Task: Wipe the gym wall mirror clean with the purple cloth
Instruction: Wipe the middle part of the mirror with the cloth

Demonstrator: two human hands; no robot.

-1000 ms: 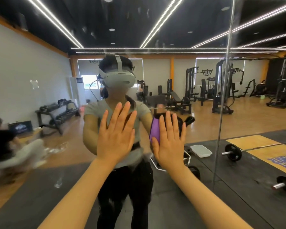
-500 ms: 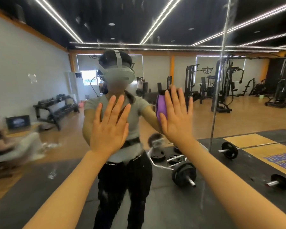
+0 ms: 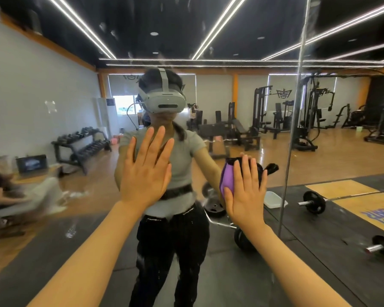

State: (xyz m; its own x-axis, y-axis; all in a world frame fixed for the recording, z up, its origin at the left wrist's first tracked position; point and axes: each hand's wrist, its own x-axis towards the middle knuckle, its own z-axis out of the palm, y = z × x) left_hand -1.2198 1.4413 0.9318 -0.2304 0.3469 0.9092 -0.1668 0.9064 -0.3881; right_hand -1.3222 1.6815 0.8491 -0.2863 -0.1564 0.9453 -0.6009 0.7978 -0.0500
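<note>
The gym wall mirror (image 3: 208, 29) fills the whole view, with smears and droplet marks high up and low down on the glass. My right hand (image 3: 245, 191) lies flat against it, fingers up, pressing the purple cloth (image 3: 227, 179) onto the glass; only the cloth's left part shows beside my palm. My left hand (image 3: 148, 167) rests flat on the mirror to the left, fingers spread and holding nothing. Both forearms reach up from the bottom corners.
A vertical seam (image 3: 294, 120) between mirror panels runs just right of my right hand. The glass reflects a person in a headset, a dumbbell rack (image 3: 82, 147), weight machines (image 3: 308, 116), barbells (image 3: 315, 202) on black mats, and a seated person (image 3: 13, 191) at far left.
My right hand with the cloth rose up the glass, then came back down to about waist height of the reflection. My left hand stayed flat in nearly the same spot.
</note>
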